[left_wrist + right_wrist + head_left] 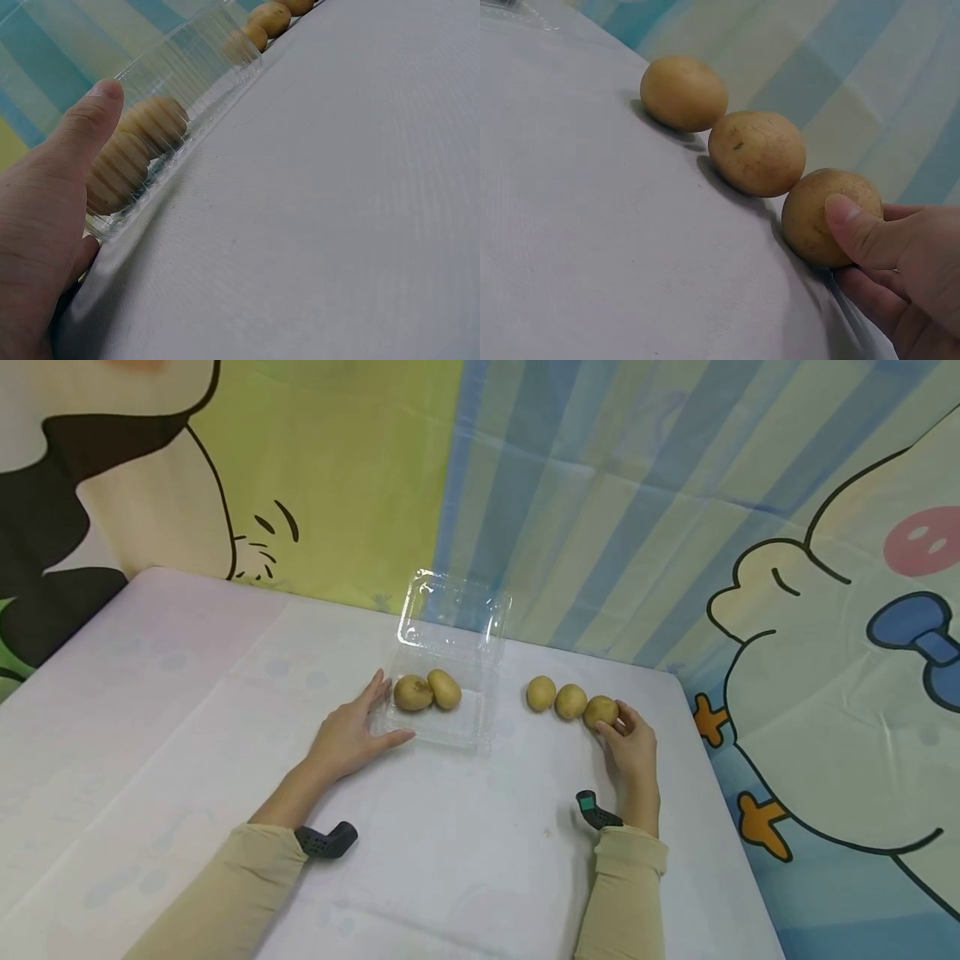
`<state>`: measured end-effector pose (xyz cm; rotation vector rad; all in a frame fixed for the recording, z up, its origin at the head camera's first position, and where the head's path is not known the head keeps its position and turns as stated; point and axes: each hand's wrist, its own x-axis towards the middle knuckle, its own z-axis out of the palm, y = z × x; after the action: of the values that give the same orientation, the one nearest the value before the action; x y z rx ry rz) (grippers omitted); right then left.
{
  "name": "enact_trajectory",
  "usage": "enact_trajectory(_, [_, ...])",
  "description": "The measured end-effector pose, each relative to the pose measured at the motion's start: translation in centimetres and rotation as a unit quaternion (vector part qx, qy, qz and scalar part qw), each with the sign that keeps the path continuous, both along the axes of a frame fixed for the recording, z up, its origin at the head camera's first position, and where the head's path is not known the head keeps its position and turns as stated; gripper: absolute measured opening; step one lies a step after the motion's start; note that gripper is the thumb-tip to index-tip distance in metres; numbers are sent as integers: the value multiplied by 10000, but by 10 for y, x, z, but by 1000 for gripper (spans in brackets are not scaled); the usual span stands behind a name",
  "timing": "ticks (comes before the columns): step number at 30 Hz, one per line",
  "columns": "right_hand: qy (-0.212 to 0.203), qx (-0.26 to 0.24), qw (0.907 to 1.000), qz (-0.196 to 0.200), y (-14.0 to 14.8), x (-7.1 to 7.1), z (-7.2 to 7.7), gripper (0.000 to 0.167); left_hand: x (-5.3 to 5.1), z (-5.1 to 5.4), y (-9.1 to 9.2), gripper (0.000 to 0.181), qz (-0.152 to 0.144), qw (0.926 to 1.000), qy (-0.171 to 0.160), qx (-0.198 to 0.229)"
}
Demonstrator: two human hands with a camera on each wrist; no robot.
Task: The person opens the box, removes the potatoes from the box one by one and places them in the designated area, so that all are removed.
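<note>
A clear plastic clamshell container (468, 718) stands with its lid (450, 610) raised at the back and two potatoes lying side by side inside, the left potato (412, 692) and the right potato (445, 689). My left hand (348, 735) rests at its left front corner, thumb straight along the front and fingers spread at the left side. To the right, three potatoes form a slanting row. My right hand (633, 747) pinches the rightmost potato (817, 217) between thumb and fingers, beside the middle potato (757, 154). The leftmost potato (682, 94) sits farthest from that hand.
A pale cloth covers the table (480, 852). Behind it hangs a printed curtain (600, 510) with stripes and cartoon animals, close to the container's lid. Each wrist carries a black camera mount, such as the left mount (327, 841).
</note>
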<state>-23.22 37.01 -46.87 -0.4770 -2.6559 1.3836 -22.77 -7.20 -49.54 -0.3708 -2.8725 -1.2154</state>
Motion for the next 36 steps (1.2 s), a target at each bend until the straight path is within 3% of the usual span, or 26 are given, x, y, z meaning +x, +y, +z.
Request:
enact_trajectory(5, [2, -96, 9997, 226, 2, -1, 1, 66, -1, 2, -1, 114, 11, 10000, 18, 12])
enact_trajectory(11, [136, 122, 9990, 403, 2, 0, 3, 61, 0, 3, -1, 114, 18, 10000, -24, -10])
enact_trajectory(15, [423, 230, 9985, 255, 1, 0, 4, 56, 0, 3, -1, 114, 23, 10000, -11, -21])
enact_trajectory(22, [371, 92, 9992, 66, 0, 0, 8, 58, 1, 4, -2, 114, 37, 10000, 14, -5])
enact_trajectory(26, [523, 292, 9982, 22, -1, -1, 12, 57, 1, 3, -2, 114, 25, 10000, -8, 5])
enact_trajectory(30, [742, 495, 9960, 36, -9, -2, 23, 57, 1, 2, -1, 114, 27, 10000, -36, -7])
enact_trajectory(36, [1093, 457, 9922, 378, -49, -4, 54, 64, 1, 2, 0, 115, 26, 10000, -20, -20])
